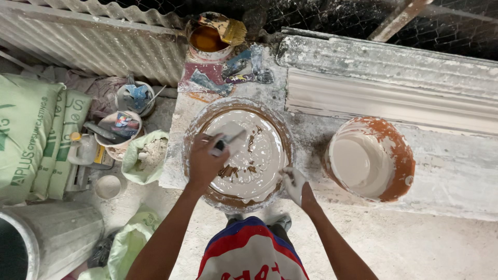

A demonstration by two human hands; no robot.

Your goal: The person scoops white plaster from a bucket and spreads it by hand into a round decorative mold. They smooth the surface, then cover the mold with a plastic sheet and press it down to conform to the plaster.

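Spreading across a round brown mould (207, 194) on the workbench (456, 171), wet white plaster (254, 155) is seen filling most of the dish, with brown patches showing through near its middle. The left hand (204, 162) is closed around the handle of a small scraper (228, 143), whose blade is laid flat on the plaster in the upper left part of the mould. The right hand (294, 184), coated in white, is pressed against the mould's near right rim; whether its fingers are curled over the edge or only resting there cannot be told.

Just to the right of the mould, an orange bucket (402, 155) is stood on the bench, tilted slightly, with smooth white plaster inside. Behind both, a long white moulded cornice (389, 101) is laid along the bench. At the far edge of the bench a tin of brown liquid (206, 40) is set, with a brush (228, 28) resting across its top, and a few plaster-stained scrapers (244, 67) are laid just beside it.

On the floor to the left, green sacks (26, 135) are stacked, and two small tubs (124, 116) filled with tools are placed near an open bag of white powder (148, 155).
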